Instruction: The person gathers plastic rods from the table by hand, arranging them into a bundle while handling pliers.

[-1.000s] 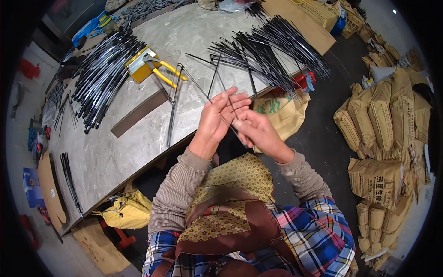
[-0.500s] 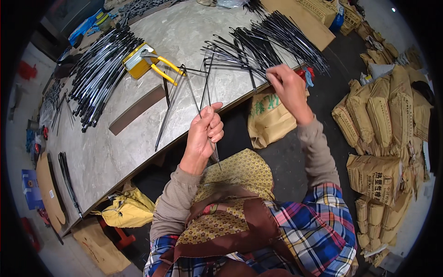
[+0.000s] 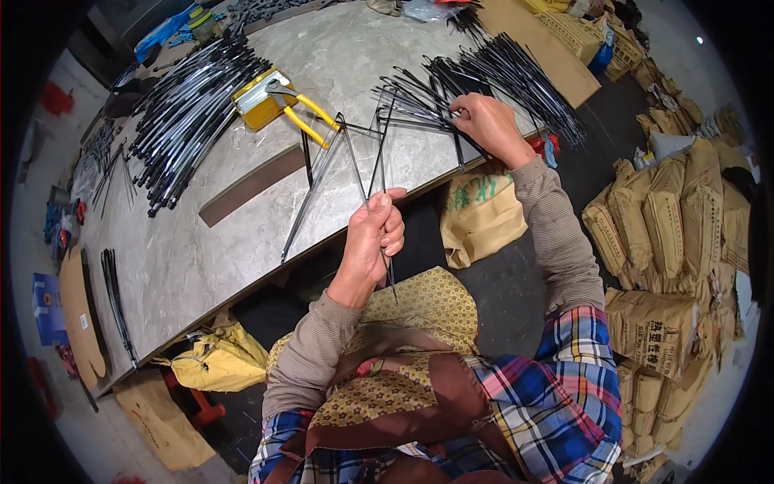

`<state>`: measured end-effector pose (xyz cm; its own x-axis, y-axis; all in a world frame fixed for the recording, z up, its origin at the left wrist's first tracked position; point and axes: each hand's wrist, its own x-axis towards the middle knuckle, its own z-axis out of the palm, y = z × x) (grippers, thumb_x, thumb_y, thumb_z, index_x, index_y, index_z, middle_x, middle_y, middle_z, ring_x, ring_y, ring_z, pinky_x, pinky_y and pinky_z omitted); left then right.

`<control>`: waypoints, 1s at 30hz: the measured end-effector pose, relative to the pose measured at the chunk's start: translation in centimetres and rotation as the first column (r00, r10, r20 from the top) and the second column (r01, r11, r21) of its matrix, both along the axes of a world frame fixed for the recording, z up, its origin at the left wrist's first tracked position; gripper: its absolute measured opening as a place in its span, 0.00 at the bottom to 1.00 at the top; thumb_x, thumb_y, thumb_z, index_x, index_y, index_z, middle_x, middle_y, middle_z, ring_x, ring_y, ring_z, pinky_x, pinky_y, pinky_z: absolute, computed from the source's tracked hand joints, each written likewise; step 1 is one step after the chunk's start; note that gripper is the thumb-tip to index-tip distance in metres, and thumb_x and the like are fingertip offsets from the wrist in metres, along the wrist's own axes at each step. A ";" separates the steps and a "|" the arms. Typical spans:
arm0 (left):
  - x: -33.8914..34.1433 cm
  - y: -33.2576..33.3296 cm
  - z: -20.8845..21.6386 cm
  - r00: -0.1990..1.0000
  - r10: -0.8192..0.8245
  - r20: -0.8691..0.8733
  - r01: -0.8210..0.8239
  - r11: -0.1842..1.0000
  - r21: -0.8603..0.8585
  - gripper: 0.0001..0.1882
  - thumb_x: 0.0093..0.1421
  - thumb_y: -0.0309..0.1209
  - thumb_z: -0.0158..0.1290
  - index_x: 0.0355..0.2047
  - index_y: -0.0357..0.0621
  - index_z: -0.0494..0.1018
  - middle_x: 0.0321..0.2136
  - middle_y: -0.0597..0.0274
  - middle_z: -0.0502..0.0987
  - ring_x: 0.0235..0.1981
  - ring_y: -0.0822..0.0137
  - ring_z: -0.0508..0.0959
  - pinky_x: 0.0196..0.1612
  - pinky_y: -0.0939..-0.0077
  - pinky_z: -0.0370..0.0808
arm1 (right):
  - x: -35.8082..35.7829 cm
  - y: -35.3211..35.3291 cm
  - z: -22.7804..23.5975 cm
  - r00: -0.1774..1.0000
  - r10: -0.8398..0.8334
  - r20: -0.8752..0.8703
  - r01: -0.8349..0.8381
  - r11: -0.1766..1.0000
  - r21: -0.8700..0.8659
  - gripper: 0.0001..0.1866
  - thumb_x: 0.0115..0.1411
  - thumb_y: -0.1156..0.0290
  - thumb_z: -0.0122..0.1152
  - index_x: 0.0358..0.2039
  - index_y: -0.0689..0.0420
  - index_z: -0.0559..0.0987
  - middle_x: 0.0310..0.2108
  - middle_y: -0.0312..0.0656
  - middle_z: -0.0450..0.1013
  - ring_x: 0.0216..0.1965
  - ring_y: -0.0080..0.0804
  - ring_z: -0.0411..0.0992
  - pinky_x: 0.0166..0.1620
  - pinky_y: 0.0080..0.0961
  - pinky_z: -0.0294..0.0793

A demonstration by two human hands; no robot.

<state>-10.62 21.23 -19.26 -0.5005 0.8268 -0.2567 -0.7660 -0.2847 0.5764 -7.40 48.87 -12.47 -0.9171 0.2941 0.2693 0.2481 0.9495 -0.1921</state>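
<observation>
Overhead view of two bare hands at one grey bench. Note the left hand at the near edge, grip folded firmly round thin dark rods: two shafts visible above the fist, exact number inside impossible to tell. Note the right hand at the rod heaps, thumb and fingers drawn close together, hold on any rod impossible to confirm. Count also on the bench: one small rod bundle, one large rod bundle, one yellow box bearing one pair of pliers with two yellow handles, and one brown bar. Below the near edge, one yellow bag and one paper sack; at far right, many stacked brown sacks.
</observation>
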 end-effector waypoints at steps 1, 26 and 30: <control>0.0 0.0 0.0 1.000 -0.002 -0.002 0.002 1.000 -0.006 0.16 0.71 0.35 0.43 0.50 0.34 0.66 0.18 0.73 0.56 0.15 0.82 0.55 0.15 0.87 0.54 | -0.2 0.0 -0.1 1.000 0.003 0.001 -0.003 1.000 0.001 0.12 0.50 0.69 0.63 0.36 0.57 0.82 0.31 0.46 0.78 0.36 0.45 0.77 0.38 0.38 0.74; -0.7 -1.1 1.6 0.994 0.061 -0.086 -0.064 0.998 -0.029 0.15 0.71 0.34 0.42 0.50 0.34 0.67 0.17 0.74 0.57 0.14 0.83 0.55 0.14 0.88 0.53 | -6.4 4.1 1.9 0.997 -0.065 0.040 0.063 0.997 0.048 0.10 0.49 0.64 0.59 0.26 0.56 0.81 0.28 0.46 0.78 0.34 0.48 0.77 0.37 0.41 0.74; -1.7 -2.0 3.8 0.986 0.115 -0.122 -0.113 0.993 0.023 0.15 0.71 0.34 0.43 0.50 0.34 0.67 0.18 0.74 0.56 0.14 0.83 0.55 0.14 0.88 0.53 | -6.7 5.3 3.9 0.996 -0.055 -0.074 0.054 0.998 -0.007 0.12 0.51 0.61 0.60 0.29 0.55 0.83 0.28 0.45 0.78 0.32 0.46 0.77 0.36 0.38 0.74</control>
<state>-12.36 19.24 -15.41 -0.6188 0.7659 -0.1745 -0.6512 -0.3759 0.6592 -14.13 54.18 -8.53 -0.8773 0.3446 0.3341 0.2845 0.9340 -0.2163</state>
